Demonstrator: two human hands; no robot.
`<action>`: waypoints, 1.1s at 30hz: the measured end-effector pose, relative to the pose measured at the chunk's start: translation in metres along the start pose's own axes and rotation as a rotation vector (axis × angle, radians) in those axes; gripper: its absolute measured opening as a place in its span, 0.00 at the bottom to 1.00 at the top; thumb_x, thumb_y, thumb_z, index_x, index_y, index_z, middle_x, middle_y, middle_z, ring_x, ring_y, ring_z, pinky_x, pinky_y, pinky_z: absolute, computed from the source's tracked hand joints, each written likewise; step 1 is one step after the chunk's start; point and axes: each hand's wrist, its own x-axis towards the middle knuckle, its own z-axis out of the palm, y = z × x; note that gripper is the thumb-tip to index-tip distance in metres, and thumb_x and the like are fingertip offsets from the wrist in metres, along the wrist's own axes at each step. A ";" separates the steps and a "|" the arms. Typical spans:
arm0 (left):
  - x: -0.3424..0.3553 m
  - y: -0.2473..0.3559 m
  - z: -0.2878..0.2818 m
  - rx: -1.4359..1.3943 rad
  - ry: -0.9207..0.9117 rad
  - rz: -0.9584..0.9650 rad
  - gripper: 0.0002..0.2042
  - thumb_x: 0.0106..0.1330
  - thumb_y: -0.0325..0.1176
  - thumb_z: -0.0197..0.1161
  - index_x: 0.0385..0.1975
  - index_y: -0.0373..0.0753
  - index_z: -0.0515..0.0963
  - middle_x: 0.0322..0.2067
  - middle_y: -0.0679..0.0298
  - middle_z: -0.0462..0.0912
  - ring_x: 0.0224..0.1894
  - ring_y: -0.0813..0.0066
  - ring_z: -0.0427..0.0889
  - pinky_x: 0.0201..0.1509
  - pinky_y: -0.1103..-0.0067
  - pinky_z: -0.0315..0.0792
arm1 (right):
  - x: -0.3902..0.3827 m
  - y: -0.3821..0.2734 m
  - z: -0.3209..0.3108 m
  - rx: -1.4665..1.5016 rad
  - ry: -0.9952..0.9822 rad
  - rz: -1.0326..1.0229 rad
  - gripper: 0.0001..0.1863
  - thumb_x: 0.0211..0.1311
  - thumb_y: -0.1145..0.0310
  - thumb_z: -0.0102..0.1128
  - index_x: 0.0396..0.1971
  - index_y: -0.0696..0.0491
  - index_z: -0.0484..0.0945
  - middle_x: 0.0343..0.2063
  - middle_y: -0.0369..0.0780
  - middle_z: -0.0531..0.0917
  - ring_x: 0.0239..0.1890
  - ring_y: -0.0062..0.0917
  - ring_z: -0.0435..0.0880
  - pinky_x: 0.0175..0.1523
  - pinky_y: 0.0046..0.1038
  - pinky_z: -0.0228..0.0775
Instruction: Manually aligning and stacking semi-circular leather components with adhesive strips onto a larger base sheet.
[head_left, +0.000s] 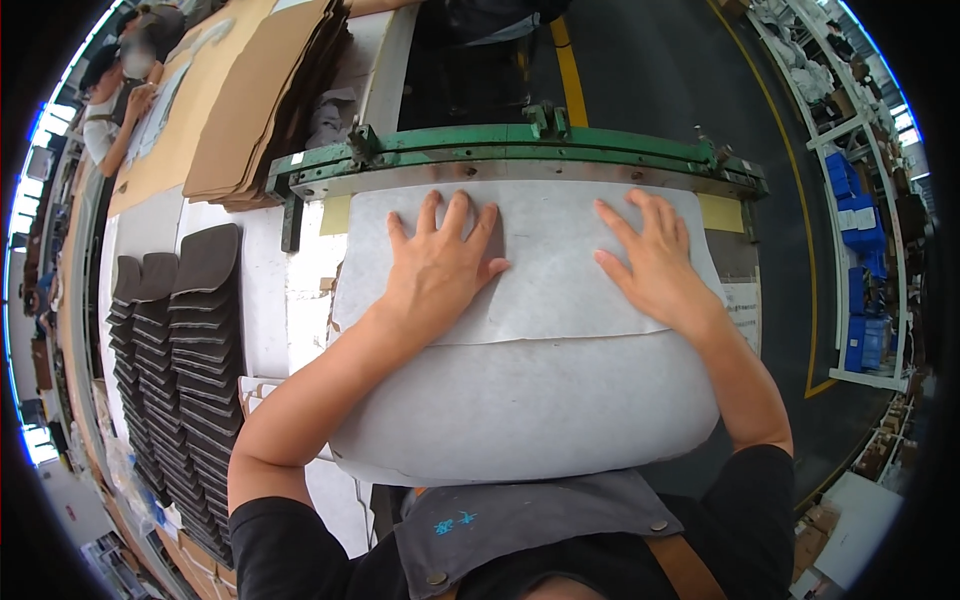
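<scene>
A large pale grey sheet (pixel 540 265) lies in front of me, its far edge up against the metal bar of a green clamp-like frame (pixel 620 145). Beneath it, a second grey sheet (pixel 530 410) curves down over the near table edge toward my apron. My left hand (pixel 440 250) rests on the upper sheet's left half, fingers spread and pointing at the bar. On the right half, my right hand (pixel 655 255) presses with its fingers apart. Neither hand grips anything. Pale yellow strips (pixel 722 213) show beside the sheet under the bar.
Overlapping dark grey padded pieces (pixel 205 330) stand in rows at the left. Brown cardboard sheets (pixel 250 110) are stacked at the far left, with another person (pixel 110 110) working beyond. Across the dark floor on the right stands a shelf with blue bins (pixel 860 220).
</scene>
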 end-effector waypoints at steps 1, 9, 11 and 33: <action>0.000 0.000 0.000 -0.005 0.003 0.002 0.26 0.60 0.50 0.60 0.54 0.41 0.71 0.54 0.53 0.67 0.58 0.47 0.65 0.49 0.41 0.64 | 0.000 0.001 0.001 -0.005 -0.001 0.003 0.26 0.64 0.55 0.54 0.61 0.48 0.66 0.62 0.49 0.57 0.64 0.45 0.53 0.62 0.62 0.46; 0.005 -0.011 0.000 -0.064 -0.037 0.110 0.26 0.65 0.47 0.56 0.58 0.38 0.66 0.63 0.53 0.61 0.67 0.54 0.56 0.65 0.54 0.54 | 0.007 0.002 -0.005 -0.177 0.077 -0.152 0.27 0.62 0.55 0.54 0.58 0.53 0.67 0.67 0.43 0.56 0.70 0.39 0.49 0.65 0.58 0.44; 0.009 -0.013 -0.006 -0.092 -0.082 0.114 0.27 0.65 0.48 0.56 0.58 0.37 0.65 0.63 0.53 0.60 0.67 0.54 0.56 0.67 0.56 0.53 | 0.009 0.005 -0.005 -0.134 0.058 -0.168 0.28 0.62 0.55 0.54 0.58 0.54 0.67 0.67 0.42 0.57 0.70 0.37 0.50 0.66 0.55 0.44; -0.029 -0.082 -0.040 -0.783 0.259 -0.534 0.19 0.54 0.22 0.65 0.48 0.40 0.77 0.24 0.69 0.74 0.28 0.84 0.71 0.33 0.84 0.69 | -0.024 0.125 -0.024 0.532 0.190 0.301 0.22 0.53 0.80 0.60 0.50 0.55 0.76 0.22 0.30 0.75 0.25 0.11 0.70 0.33 0.16 0.64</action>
